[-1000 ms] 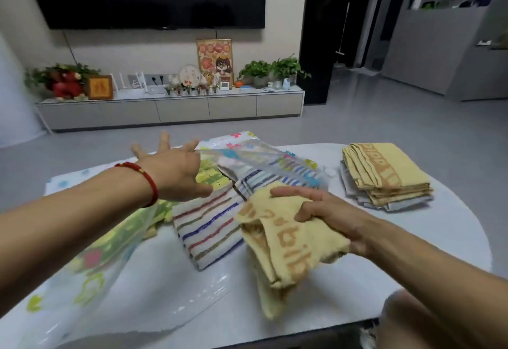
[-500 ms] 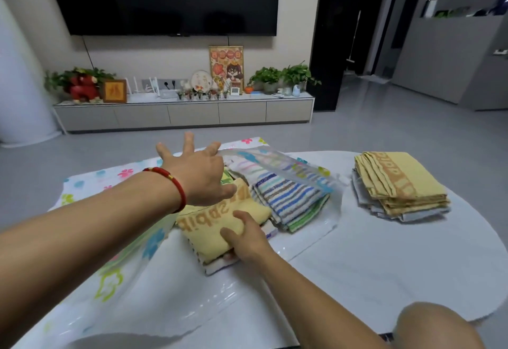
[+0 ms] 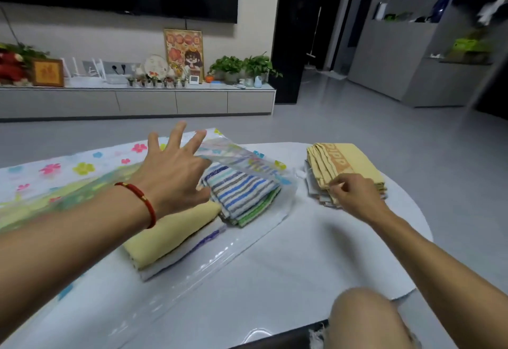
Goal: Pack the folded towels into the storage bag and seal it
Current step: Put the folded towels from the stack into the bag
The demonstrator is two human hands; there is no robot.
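The white table (image 3: pixel 316 252) takes up most of what I can see, and across its nine-o'clock side sprawls the storage bag (image 3: pixel 82 167), clear plastic with coloured flowers, its mouth facing three o'clock. The left hand (image 3: pixel 171 175) has its fingers spread and, as far as I can tell, props the upper flap (image 3: pixel 242 159) up from inside the mouth, just as it did a moment ago.

What has changed is the yellow towel (image 3: pixel 173 234). A second ago the right hand carried it in the air; half a second ago it was being pressed down; now it lies folded on a pale striped one in the bag's mouth, at seven o'clock from the striped stack (image 3: pixel 242 194), which sits partly under the flap. That towel looks delivered, though it sits close to the opening and may need pushing deeper before the seal can close.

The right hand (image 3: pixel 354 194) has let go and crossed to the remaining pile (image 3: pixel 346 170) at two o'clock on the table. Its fingers curl at the pile's near edge, touching the layers; whether they have pinched a towel yet I cannot tell.

So packing is under way with a stack left outside, and sealing has not begun.
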